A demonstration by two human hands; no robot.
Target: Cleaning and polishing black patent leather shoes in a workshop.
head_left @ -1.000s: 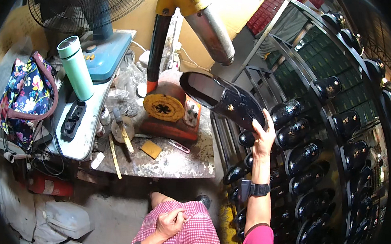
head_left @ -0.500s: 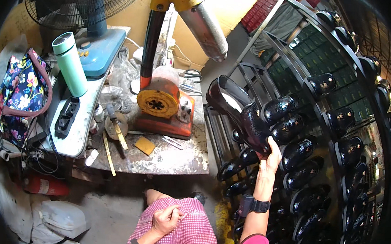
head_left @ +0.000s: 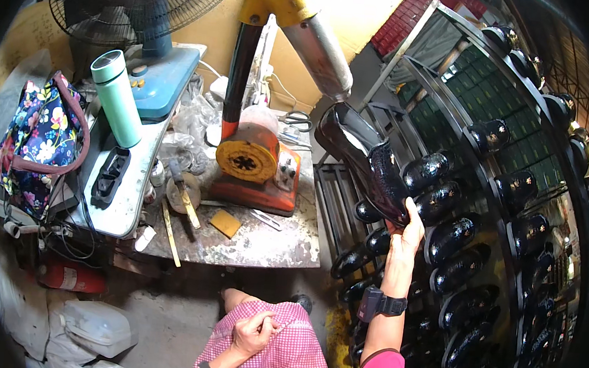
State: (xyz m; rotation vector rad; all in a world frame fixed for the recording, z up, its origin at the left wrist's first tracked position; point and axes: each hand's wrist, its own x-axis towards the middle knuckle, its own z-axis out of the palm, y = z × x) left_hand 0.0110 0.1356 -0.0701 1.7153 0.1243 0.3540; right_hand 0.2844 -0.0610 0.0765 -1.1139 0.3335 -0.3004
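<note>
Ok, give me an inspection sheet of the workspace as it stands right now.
Surface: worn bench, dusty, crowded.
Job's things: black shoe held up beside the rack of black shoes.
Clutter: orange machine, green flask, floral bag, fan, hand tools.
Hands: right hand grips the shoe; left hand closed on the checked lap.
Cables: tangle under the bench's left end.
Surroundings: red extinguisher on the floor.
</note>
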